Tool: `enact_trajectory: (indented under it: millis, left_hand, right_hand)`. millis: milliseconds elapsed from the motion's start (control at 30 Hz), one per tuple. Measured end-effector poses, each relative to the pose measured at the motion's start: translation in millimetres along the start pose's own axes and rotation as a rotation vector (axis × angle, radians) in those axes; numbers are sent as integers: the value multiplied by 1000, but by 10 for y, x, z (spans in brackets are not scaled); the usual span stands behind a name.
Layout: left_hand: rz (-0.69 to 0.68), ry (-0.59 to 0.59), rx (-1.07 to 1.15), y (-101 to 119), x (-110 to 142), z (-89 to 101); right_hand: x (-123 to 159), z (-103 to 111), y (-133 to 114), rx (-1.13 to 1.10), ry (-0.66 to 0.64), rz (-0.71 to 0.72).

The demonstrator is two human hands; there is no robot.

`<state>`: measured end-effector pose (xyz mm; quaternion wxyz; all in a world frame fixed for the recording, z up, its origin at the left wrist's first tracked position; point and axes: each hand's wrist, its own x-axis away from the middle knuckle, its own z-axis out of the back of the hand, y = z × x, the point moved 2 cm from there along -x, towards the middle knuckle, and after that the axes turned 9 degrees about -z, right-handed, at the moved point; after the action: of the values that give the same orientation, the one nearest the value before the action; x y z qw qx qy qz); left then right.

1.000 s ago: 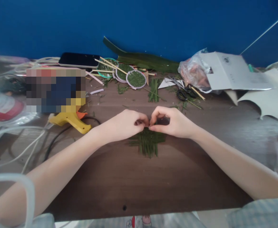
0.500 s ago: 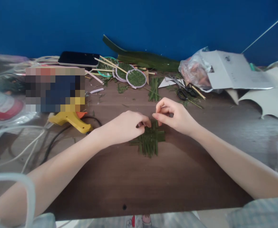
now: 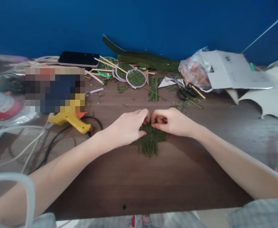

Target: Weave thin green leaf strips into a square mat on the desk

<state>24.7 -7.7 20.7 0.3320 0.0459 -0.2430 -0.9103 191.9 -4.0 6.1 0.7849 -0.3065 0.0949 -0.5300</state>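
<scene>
A small mat of woven green leaf strips (image 3: 149,144) lies on the brown table between my hands, with loose strip ends pointing toward me. My left hand (image 3: 130,126) bends over its upper left part, thumb pressed on the weave and fingers curled at the far edge. From the other side, my right hand (image 3: 174,123) pinches a leaf strip at the mat's upper edge, thumb against index finger. The fingers cover the far part of the mat. Beyond them lies a bundle of cut leaf strips (image 3: 154,90).
Round leaf-filled discs (image 3: 136,78) on sticks, a long green leaf (image 3: 148,60) and a phone (image 3: 79,59) lie at the back. Black scissors (image 3: 185,92) and white card (image 3: 238,71) are at right. A yellow glue gun (image 3: 72,121) with cables sits left.
My right hand has come down and closer to my left, its fingertips now at the mat's upper edge. My left fingers have lifted slightly away from the thumb.
</scene>
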Motion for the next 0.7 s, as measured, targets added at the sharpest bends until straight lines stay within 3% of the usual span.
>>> enact_trajectory:
  millis: [700]
  left_hand:
    - [21, 1, 0, 15, -6, -21]
  right_hand:
    - [-17, 5, 33, -56, -37, 0]
